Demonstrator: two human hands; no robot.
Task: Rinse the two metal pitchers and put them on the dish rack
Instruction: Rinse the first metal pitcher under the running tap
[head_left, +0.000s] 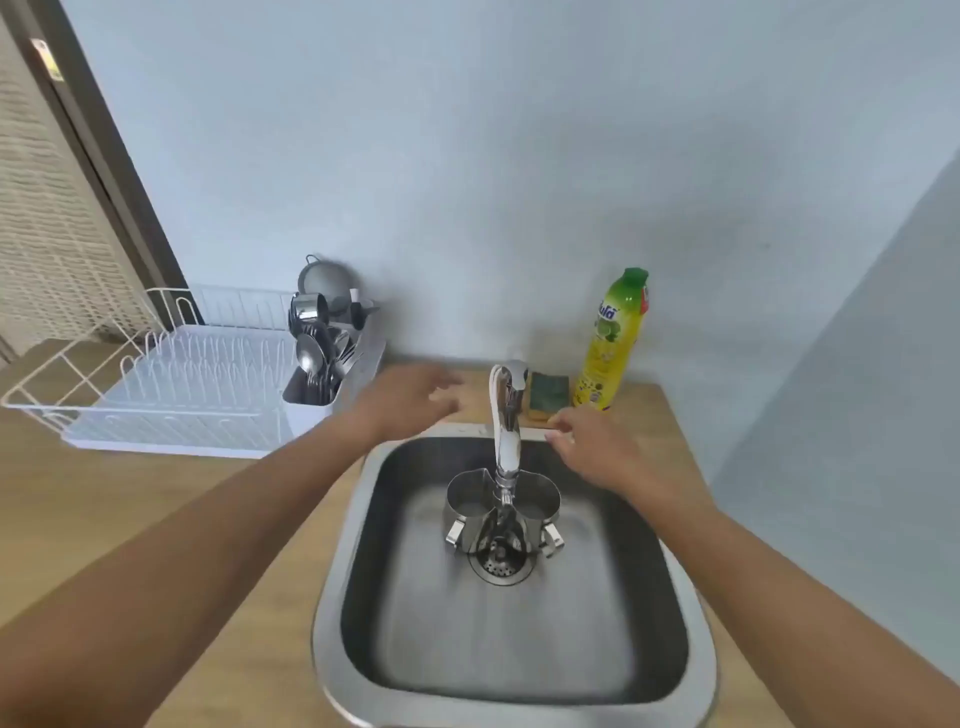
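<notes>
Two metal pitchers stand upright side by side in the steel sink (670, 597), just behind the drain: the left pitcher (464, 512) and the right pitcher (543, 512). The faucet spout (506, 431) hangs between them and hides part of each. My left hand (410, 397) hovers over the counter left of the faucet base, fingers spread and blurred, holding nothing. My right hand (597, 447) is over the sink's back rim right of the faucet, fingers relaxed, holding nothing. The white dish rack (171, 395) sits on the counter at the left.
A cutlery holder (317, 364) with several spoons and forks stands in the rack's right end, with a metal cup and strainer behind it. A sponge (548, 397) and a yellow dish soap bottle (613, 343) stand behind the sink. The wall is close behind.
</notes>
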